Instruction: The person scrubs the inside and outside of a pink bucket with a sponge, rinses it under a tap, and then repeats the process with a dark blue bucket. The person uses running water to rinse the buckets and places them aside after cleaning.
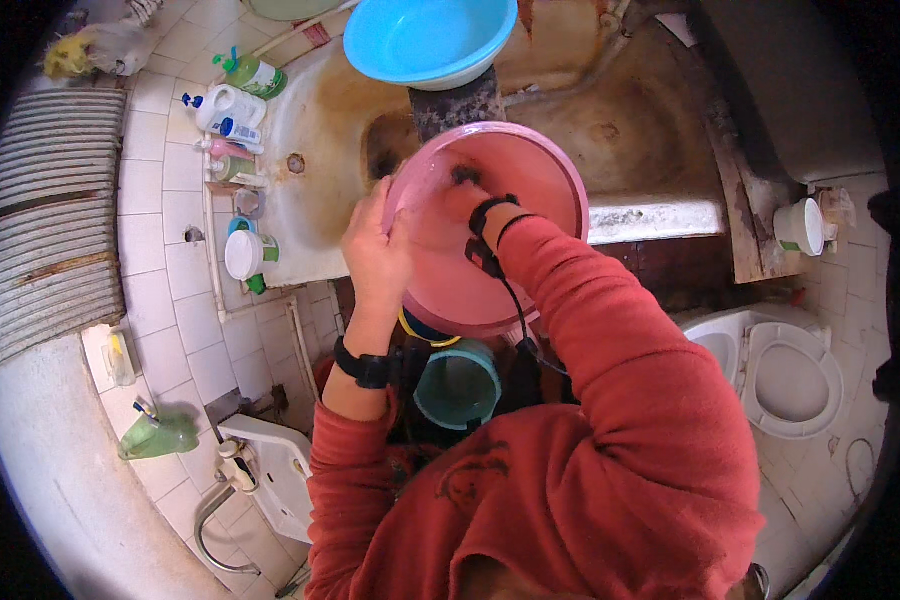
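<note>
A large pink plastic basin [450,277] is tilted in front of me, over the near edge of the bathtub [307,247]. At its left rim my left hand [379,244] grips the wall, thumb inside and fingers outside. My right hand [469,199] reaches into the basin against its inner surface, with something small and dark at the fingers that I cannot identify. Part of that hand is hidden by the wrist strap and forearm. Both wrists wear black straps, and a cable hangs from the right one.
A light blue basin [431,41] stands on a dark board across the tub. Below the pink basin is a teal bucket [457,386]. Bottles line the tub's left edge, with a white tub [246,255] nearby. A sink [274,472] stands lower left, a toilet [791,379] right.
</note>
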### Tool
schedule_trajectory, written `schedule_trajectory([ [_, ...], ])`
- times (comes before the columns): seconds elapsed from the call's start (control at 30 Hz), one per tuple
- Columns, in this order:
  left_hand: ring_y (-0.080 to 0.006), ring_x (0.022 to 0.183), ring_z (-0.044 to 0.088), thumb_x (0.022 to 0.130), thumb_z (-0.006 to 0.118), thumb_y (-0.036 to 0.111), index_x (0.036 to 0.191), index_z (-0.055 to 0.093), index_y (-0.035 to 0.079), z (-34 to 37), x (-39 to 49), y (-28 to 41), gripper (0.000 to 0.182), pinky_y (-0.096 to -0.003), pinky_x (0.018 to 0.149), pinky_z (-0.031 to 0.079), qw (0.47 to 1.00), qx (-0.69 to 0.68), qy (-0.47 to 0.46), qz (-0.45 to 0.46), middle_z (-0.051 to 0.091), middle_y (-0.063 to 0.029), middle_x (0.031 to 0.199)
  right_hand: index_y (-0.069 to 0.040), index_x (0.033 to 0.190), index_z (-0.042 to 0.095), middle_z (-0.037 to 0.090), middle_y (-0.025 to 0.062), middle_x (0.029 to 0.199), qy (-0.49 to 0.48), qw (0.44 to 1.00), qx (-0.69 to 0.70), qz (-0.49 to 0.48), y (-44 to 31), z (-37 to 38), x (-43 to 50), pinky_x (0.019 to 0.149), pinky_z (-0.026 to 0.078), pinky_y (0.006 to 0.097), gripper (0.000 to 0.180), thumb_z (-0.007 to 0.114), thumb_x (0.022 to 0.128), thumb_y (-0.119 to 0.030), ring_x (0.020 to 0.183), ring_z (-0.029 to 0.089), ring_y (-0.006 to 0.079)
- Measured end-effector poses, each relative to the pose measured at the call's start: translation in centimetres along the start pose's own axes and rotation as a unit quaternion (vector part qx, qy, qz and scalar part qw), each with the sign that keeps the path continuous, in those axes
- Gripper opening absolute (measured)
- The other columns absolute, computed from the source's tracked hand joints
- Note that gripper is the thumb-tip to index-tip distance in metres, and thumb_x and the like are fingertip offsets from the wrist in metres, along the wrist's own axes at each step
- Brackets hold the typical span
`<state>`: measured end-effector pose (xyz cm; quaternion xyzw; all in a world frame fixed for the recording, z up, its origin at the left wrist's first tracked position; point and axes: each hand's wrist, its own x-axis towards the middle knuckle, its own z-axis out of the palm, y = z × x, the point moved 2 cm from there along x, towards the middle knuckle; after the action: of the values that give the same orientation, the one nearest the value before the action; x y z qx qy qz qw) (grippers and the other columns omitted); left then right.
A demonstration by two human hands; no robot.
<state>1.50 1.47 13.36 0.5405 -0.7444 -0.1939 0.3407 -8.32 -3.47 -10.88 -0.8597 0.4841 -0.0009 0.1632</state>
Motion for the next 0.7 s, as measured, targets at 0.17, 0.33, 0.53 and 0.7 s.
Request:
schedule_trajectory([
  [0.17,-0.0338,0.088,0.060,0.077,0.059,0.002,0.114,0.056,0.001,0.0,-0.1,-0.8,0.038,-0.0366,0.079,0.047,0.999,-0.022,0.018,-0.034,0.060,-0.0179,0.098,-0.002,0.086,0.070,0.066,0.0211,0.089,-0.054,0.950,0.306,-0.037,-3.9,-0.4,3.3,0.076,0.048,0.0423,0.028,0.049,0.077,-0.017,0.083,0.063,0.0352],
  [0.33,-0.0335,0.086,0.060,0.077,0.059,0.002,0.114,0.057,0.002,-0.4,-0.5,-0.2,0.038,-0.0362,0.076,0.048,0.999,0.031,0.025,-0.002,0.060,-0.0172,0.097,-0.004,0.093,0.068,0.065,0.0177,0.099,0.114,0.990,0.078,-0.001,-1.9,0.0,4.8,0.076,0.049,0.0442,0.028,0.047,0.081,-0.017,0.090,0.063,0.0325],
  [0.53,-0.0310,0.088,0.061,0.077,0.059,0.003,0.114,0.058,0.003,0.2,0.2,1.3,0.037,-0.0354,0.078,0.047,1.000,0.029,-0.004,-0.004,0.061,-0.0173,0.098,-0.008,0.112,0.054,0.052,0.0168,0.117,0.004,0.982,0.186,-0.019,-4.9,2.1,2.6,0.089,0.034,0.0516,0.034,0.040,0.086,-0.026,0.109,0.047,0.0359],
  [0.7,-0.0301,0.087,0.062,0.078,0.060,0.005,0.113,0.059,0.004,0.4,0.0,1.8,0.036,-0.0341,0.078,0.048,1.000,0.024,-0.007,-0.012,0.062,-0.0185,0.096,-0.011,0.128,0.043,0.042,0.0160,0.133,0.047,0.988,0.111,0.099,-0.4,-2.0,4.7,0.099,0.022,0.0578,0.044,0.035,0.090,-0.033,0.124,0.033,0.0387],
])
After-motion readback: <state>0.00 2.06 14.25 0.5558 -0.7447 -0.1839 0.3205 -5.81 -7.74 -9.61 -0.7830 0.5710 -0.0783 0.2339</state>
